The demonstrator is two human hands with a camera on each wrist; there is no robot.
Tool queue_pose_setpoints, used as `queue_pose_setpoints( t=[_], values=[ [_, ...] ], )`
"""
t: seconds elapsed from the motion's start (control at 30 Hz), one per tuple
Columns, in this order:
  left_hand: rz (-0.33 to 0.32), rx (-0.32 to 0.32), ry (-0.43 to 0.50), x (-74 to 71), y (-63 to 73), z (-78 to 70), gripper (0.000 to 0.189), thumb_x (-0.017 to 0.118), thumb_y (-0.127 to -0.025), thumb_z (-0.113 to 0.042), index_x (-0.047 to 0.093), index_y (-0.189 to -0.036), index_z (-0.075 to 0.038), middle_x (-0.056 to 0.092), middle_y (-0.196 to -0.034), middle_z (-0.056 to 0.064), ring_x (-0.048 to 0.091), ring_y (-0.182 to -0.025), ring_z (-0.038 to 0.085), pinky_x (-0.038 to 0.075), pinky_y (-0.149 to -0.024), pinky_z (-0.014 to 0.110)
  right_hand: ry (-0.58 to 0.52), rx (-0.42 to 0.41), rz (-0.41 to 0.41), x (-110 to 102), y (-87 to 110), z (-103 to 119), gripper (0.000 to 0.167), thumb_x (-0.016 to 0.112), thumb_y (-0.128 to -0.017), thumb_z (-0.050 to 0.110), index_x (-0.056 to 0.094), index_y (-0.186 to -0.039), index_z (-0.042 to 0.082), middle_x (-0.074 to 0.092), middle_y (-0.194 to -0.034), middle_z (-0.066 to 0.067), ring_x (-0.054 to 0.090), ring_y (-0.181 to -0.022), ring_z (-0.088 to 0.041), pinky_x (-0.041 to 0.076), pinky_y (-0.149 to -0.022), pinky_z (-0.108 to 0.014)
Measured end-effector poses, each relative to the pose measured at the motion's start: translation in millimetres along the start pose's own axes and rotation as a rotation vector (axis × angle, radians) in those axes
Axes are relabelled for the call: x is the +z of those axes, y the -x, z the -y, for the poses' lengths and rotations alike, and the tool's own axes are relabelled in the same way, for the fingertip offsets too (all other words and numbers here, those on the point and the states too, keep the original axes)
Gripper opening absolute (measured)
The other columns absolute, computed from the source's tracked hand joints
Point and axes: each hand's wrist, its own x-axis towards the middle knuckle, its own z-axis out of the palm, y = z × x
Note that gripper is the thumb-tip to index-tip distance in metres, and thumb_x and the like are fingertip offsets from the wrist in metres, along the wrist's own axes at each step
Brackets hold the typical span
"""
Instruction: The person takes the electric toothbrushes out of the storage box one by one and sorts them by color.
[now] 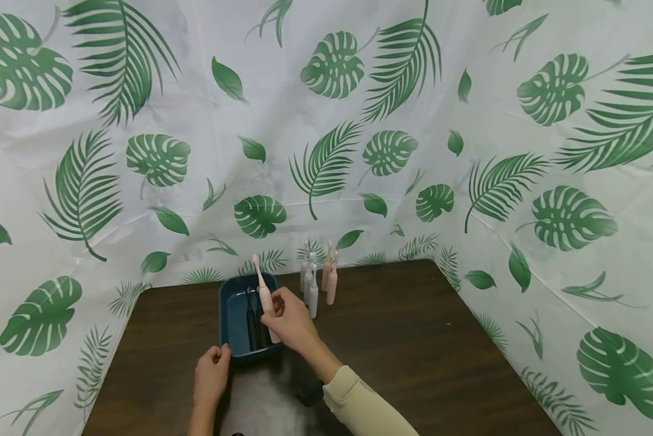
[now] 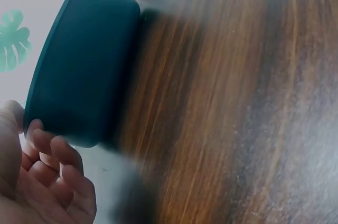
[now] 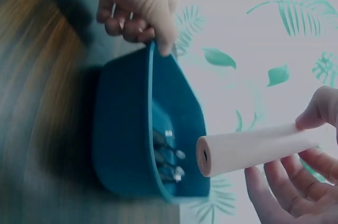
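Observation:
My right hand pinches a pink electric toothbrush by its handle, thumb on one side and fingers on the other. The brush head points up and away, and the round base faces the bin in the right wrist view. In the head view the brush overlaps the right side of a dark blue bin. Several black electric toothbrushes lie inside that bin, partly hidden behind the pink one. At the bin's near left corner, my left hand grips the rim between thumb and fingers.
Right of the bin stand upright white toothbrushes and two pink toothbrushes. All are on a dark wooden table. Leaf-printed white sheeting hangs behind and along the sides.

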Motion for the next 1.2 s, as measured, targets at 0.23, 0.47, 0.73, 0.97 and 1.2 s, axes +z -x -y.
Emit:
queue_pose_setpoints(
  t=[0.23, 0.47, 0.73, 0.97, 1.2],
  values=[
    [0.007, 0.011, -0.013, 0.9, -3.5, 0.5, 0.039, 0.052, -0.11, -0.03, 0.047, -0.077, -0.011, 0.054, -0.07, 0.0, 0.059, -0.066, 0.014, 0.045, -0.061, 0.03, -0.032, 0.0, -0.062, -30.0, 12.4, -15.3, 0.035, 0.076, -0.09, 0.02, 0.067, -0.123, 0.017, 0.07, -0.108, 0.001, 0.066, -0.093, -0.012, 0.056, -0.082, -0.03],
    [0.003, 0.01, 0.009, -1.7, -4.6, -1.8, 0.039, 0.052, -0.109, -0.027, 0.041, -0.075, -0.013, 0.05, -0.069, 0.001, 0.056, -0.067, 0.016, 0.043, -0.061, 0.03, -0.072, -0.014, -0.172, -53.3, 22.3, -40.0, 0.033, 0.076, -0.092, 0.011, 0.067, -0.123, 0.015, 0.071, -0.107, -0.003, 0.068, -0.099, -0.017, 0.06, -0.088, -0.043],
    [0.016, -0.003, 0.008, -4.1, -3.0, -1.3, 0.037, 0.051, -0.108, -0.025, 0.037, -0.075, -0.014, 0.045, -0.07, 0.001, 0.049, -0.066, 0.017, 0.037, -0.06, 0.03, -0.032, 0.031, -0.269, -74.1, 21.0, -71.8, 0.026, 0.077, -0.092, 0.011, 0.068, -0.117, 0.013, 0.072, -0.104, -0.004, 0.068, -0.097, -0.019, 0.057, -0.084, -0.033],
    [-0.022, 0.015, -0.012, 0.3, -1.3, -6.0, 0.036, 0.054, -0.108, -0.026, 0.041, -0.077, -0.012, 0.038, -0.072, 0.0, 0.043, -0.068, 0.018, 0.034, -0.063, 0.031, -0.012, 0.045, -0.342, -88.5, 9.7, -93.5, 0.025, 0.078, -0.093, 0.011, 0.068, -0.115, 0.011, 0.072, -0.102, -0.007, 0.068, -0.096, -0.022, 0.053, -0.083, -0.03],
    [-0.044, 0.006, -0.01, 3.8, 0.0, -7.7, 0.035, 0.055, -0.107, -0.025, 0.043, -0.077, -0.011, 0.039, -0.072, 0.001, 0.044, -0.069, 0.019, 0.034, -0.063, 0.032, -0.003, 0.078, -0.368, -88.7, 1.3, -108.6, 0.023, 0.076, -0.094, 0.008, 0.068, -0.115, 0.007, 0.072, -0.104, -0.01, 0.069, -0.099, -0.024, 0.054, -0.084, -0.03]
  ],
)
